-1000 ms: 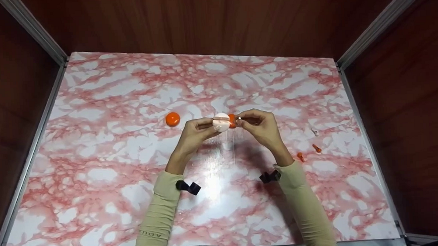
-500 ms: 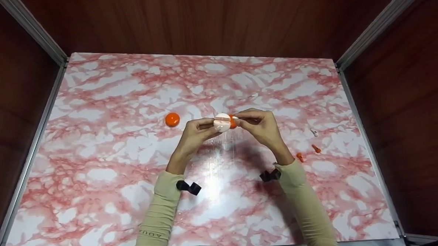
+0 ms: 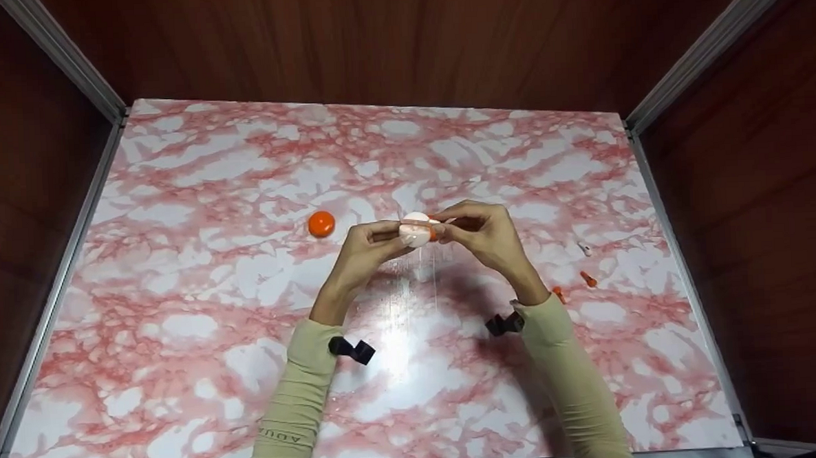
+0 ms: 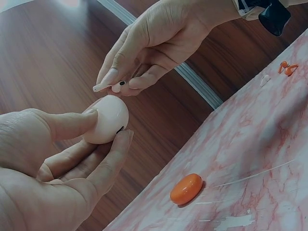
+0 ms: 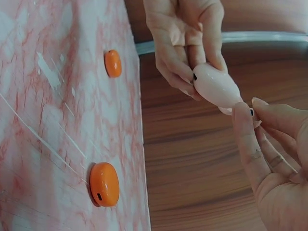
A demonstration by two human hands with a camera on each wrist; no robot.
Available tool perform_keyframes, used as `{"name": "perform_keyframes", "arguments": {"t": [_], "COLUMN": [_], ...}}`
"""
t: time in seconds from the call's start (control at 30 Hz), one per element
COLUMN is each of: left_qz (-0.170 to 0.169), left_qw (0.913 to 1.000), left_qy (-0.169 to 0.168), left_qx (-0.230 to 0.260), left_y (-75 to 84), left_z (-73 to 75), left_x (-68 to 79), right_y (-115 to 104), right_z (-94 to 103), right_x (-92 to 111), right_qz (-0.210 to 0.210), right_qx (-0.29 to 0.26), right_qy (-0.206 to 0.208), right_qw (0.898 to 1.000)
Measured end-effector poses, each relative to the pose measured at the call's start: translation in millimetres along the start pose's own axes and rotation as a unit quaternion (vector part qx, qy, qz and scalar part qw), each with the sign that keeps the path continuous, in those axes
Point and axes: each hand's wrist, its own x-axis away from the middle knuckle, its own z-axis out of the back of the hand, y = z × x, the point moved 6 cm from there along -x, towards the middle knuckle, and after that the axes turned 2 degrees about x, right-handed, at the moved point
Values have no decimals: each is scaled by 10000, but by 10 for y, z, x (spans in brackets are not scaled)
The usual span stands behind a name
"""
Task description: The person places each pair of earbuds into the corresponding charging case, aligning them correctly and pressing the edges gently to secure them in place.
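A rounded white earbud case (image 4: 111,120) is held up in front of the person, its lid seemingly raised. My left hand (image 3: 364,251) grips it between thumb and fingers. Close against the case, my right hand (image 3: 480,233) pinches a white earbud (image 4: 118,86) by thumb and fingertips. How far the earbud sits inside the case is hidden. One orange case (image 3: 432,235) lies on the table below, partly covered by the hands in the head view. Another orange case (image 3: 321,224) rests left of the left hand.
A loose white earbud (image 3: 584,249) lies on the table at the right. Near it are two orange earbuds, one (image 3: 588,279) in full view and one (image 3: 558,292) beside the right sleeve. Dark wood panels (image 3: 399,36) enclose the marble-patterned table (image 3: 201,376).
The right hand has shifted slightly, turning the white earbud and bringing it toward the white case. The left hand and case have drifted a little to the right.
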Motion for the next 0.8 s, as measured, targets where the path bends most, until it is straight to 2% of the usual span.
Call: {"name": "perform_keyframes", "arguments": {"t": [0.33, 0.8], "left_qz": [6, 36], "left_qw": [10000, 10000], "left_qy": [-49, -56], "left_qx": [-49, 0], "left_y": [1, -7], "left_z": [-2, -4], "left_x": [14, 15], "right_y": [-26, -78], "right_z": [-28, -53], "right_x": [-5, -47], "right_qz": [209, 124], "right_qx": [186, 600], "right_qy": [-69, -45], "right_qw": [9996, 9981]}}
